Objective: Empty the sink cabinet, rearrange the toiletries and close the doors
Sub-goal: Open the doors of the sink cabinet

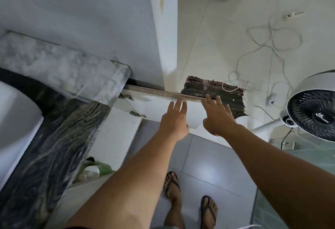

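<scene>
**Open cabinet door, seen from above**

The door (159, 107), white with a brown top edge and two metal hinges (126, 97) at its 9 o'clock end, stands swung out from the cabinet below the dark marble counter (54, 138). Left hand (175, 120) and right hand (216, 118), fingers spread and gripping nothing, reach over its free end. A mat (213, 93) lies at 12 o'clock; a fan (313, 114) at 3 o'clock.
</scene>
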